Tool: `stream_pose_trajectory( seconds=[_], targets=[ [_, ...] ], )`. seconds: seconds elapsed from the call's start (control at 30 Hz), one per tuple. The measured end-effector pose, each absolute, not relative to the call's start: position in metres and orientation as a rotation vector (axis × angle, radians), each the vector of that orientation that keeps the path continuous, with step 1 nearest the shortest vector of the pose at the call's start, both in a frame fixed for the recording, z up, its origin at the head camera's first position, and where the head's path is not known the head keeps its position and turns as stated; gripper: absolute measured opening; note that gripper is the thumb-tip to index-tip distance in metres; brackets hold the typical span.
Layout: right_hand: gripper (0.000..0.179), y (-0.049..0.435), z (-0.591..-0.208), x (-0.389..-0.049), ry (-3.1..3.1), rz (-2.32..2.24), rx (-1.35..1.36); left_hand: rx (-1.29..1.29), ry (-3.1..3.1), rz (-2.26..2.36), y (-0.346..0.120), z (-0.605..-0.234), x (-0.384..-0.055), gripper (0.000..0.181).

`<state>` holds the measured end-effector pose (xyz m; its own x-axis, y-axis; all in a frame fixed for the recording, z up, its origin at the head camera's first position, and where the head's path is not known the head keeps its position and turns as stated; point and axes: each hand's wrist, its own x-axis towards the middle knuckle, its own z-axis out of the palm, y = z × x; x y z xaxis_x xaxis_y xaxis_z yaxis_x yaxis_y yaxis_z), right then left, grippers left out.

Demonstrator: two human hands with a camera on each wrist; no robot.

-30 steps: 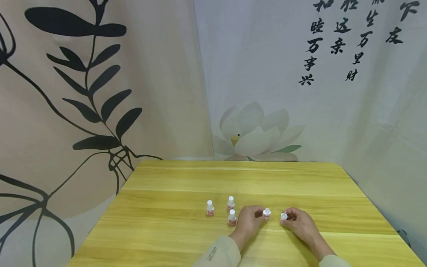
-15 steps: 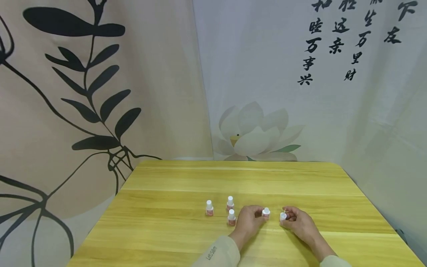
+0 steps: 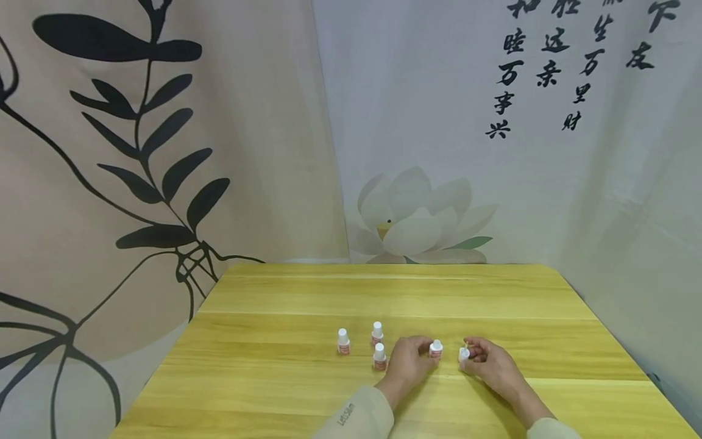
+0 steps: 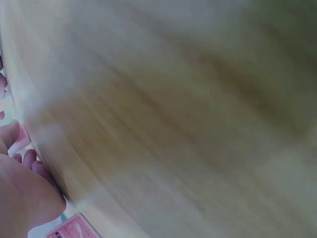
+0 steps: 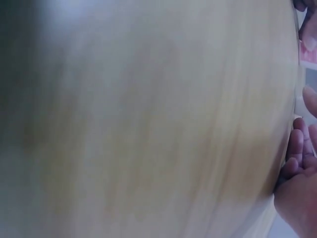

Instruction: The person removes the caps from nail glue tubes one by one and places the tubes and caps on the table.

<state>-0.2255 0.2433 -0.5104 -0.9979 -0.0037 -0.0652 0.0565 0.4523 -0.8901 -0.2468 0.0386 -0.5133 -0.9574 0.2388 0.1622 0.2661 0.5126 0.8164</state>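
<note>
- White bottle [image 3: 436, 350] with a pink label: small, held at the left hand [image 3: 408, 363], right of the middle of the tabletop [image 3: 285, 390].
- Its long axis stands upright, neck end up, label band on the lower part. Top looks shouldered and narrow, not like the tall caps on the other bottles. Whether its base touches the wood: cannot tell.
- Left hand: thumb and fingers pinch the bottle from its left side, gap narrow, filled by the bottle. Left wrist view shows a finger lying across the pink label.
- Right hand [image 3: 493, 369]: thumb and fingers pinch a small white piece [image 3: 464, 354], just right of the bottle and apart from it. Cap or something else, too small to tell; its long axis also unclear. Tiny yellowish bit shows above it.
- Three more bottles to the left of the left hand, same white and pink, all upright, tall white caps pointing up: lone bottle [image 3: 343, 342] farthest left; back bottle [image 3: 377, 333]; front bottle [image 3: 379, 358], nearest the left hand.
- Tabletop: yellow wood, grain running side to side.
- Pale sleeves; dark lettering on the left sleeve [image 3: 359, 414].
- Behind: pale cloth [image 3: 274, 122], dark leafy plant at left, white flower at centre, black brush characters at upper right.
</note>
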Motion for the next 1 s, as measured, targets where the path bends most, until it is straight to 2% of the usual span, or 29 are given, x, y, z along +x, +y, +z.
stream_pose_trajectory(
  seconds=[0.5,0.7,1.0],
  targets=[
    [0.079,0.256,-0.497,-0.222,2.614,-1.572,0.047,-0.5,-2.791,-1.482,0.034,-0.504,-0.241,0.048],
    [0.077,0.263,-0.481,-0.219,2.679,-1.581,0.07,-0.505,-2.788,-1.522,0.034,-0.491,-0.237,0.062],
    [0.072,0.267,-0.457,-0.224,2.81,-1.661,0.084,-0.563,-2.719,-1.525,0.028,-0.461,-0.235,0.063]
  ],
)
